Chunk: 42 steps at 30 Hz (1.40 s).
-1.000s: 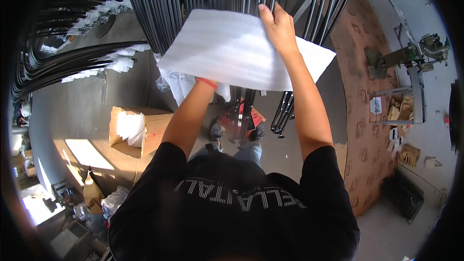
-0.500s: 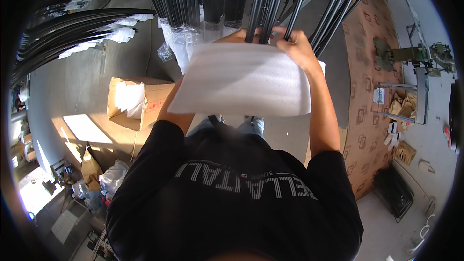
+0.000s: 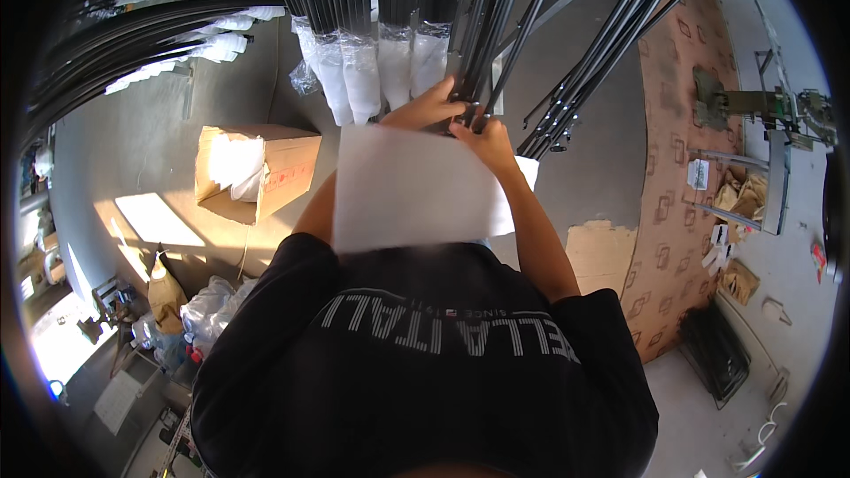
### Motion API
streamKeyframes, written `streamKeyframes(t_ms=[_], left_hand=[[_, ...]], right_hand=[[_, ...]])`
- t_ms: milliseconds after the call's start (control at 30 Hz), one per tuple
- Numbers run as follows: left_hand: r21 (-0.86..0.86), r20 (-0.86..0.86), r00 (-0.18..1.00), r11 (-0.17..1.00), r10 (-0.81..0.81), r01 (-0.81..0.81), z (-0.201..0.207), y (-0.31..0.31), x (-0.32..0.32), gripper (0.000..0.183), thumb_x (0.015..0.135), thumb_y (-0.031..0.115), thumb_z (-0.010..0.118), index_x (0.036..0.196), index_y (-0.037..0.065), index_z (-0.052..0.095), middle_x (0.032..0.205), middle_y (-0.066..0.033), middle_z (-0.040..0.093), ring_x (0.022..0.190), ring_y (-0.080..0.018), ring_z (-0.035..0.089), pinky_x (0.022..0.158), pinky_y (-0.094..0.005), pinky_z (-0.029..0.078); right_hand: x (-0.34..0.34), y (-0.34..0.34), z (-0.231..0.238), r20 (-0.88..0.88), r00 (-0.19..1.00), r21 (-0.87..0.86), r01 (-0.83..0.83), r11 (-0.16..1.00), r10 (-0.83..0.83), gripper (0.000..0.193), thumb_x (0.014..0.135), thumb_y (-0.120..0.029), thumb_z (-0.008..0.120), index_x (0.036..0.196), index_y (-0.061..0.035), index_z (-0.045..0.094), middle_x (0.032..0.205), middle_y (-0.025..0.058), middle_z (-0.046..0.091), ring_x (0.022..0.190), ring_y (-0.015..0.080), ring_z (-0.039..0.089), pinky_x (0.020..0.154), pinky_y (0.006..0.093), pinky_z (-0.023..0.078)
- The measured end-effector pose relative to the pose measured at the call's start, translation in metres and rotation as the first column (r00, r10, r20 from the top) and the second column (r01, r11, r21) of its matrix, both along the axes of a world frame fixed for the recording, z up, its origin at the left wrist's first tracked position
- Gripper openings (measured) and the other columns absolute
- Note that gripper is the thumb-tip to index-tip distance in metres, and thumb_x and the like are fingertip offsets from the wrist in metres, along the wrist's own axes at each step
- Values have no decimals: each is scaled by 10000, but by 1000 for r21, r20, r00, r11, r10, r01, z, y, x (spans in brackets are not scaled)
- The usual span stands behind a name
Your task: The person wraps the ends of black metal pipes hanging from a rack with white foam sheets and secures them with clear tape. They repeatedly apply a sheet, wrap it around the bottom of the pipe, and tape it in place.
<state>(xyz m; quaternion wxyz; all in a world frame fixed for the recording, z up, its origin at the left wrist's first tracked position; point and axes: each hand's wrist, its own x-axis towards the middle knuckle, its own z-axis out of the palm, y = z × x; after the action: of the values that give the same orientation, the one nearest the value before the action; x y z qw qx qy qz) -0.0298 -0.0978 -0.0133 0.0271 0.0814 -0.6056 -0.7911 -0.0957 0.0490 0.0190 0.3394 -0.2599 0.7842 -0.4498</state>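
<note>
A bundle of black metal tubes [image 3: 492, 31] reaches down from the far side to my hands. My left hand [image 3: 428, 108] is closed at the left side of the tube ends, its fingers against them. On the right, my right hand [image 3: 483, 139] is closed round the same ends, its thumb towards the left hand. A white foam sheet [image 3: 416, 188] hangs over my forearms below both hands, slightly blurred; how it is held is hidden. Another white sheet edge shows by my right forearm. To the left stand black tubes with ends wrapped in white foam and clear film [image 3: 359, 71].
More loose black tubes [image 3: 589, 62] lean at the right. A cardboard box [image 3: 288, 168] with white material sits on the floor at left. Curved black tubes [image 3: 150, 31] with wrapped ends fill the far left. Patterned brown sheeting [image 3: 677, 204] runs along the right.
Both hands have come nearer to me and closer together on the tube ends. The foam sheet has shifted left and towards me. The loose tubes at right now show their ends.
</note>
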Motion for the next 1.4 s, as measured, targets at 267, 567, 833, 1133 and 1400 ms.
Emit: streamKeyframes(t_ms=[267,567,833,1133,1400], left_hand=[[-103,-34,999,995,-21,18,-12,1,2,342,801,-34,457,1143,-22,446,1050,-89,539,1000,-155,513,884,-278,384],[-104,-67,998,994,10,-17,6,8,14,316,812,17,479,1126,-10,489,1046,-108,566,925,-143,544,812,-266,418],[-185,104,962,955,253,-231,31,58,25,315,865,74,458,1163,4,380,1016,-121,549,944,-153,528,810,-269,406],[-487,72,614,565,786,-666,83,135,39,112,865,91,461,957,45,418,1050,-164,574,896,-165,573,724,-274,467],[-31,-46,912,912,408,-409,49,118,30,433,913,254,424,1282,41,351,1162,-69,511,1117,-147,436,884,-250,367]], right_hand=[[-7,-3,-20,-99,992,73,91,993,-83,201,690,-181,646,702,7,575,555,32,544,509,81,485,483,267,412],[-27,18,9,-55,998,185,34,982,-24,317,649,-282,634,891,-77,626,735,110,627,696,252,616,645,327,476],[-33,28,-5,249,957,-64,-138,988,150,257,684,-138,665,899,-14,599,777,30,600,674,104,554,601,241,447],[-50,41,-16,542,800,-144,-212,967,256,366,715,-67,627,1063,-10,530,921,72,595,793,148,574,694,256,459],[-57,62,18,472,815,-164,-292,942,335,267,701,-111,635,938,-28,542,818,58,582,715,142,565,633,280,459]])
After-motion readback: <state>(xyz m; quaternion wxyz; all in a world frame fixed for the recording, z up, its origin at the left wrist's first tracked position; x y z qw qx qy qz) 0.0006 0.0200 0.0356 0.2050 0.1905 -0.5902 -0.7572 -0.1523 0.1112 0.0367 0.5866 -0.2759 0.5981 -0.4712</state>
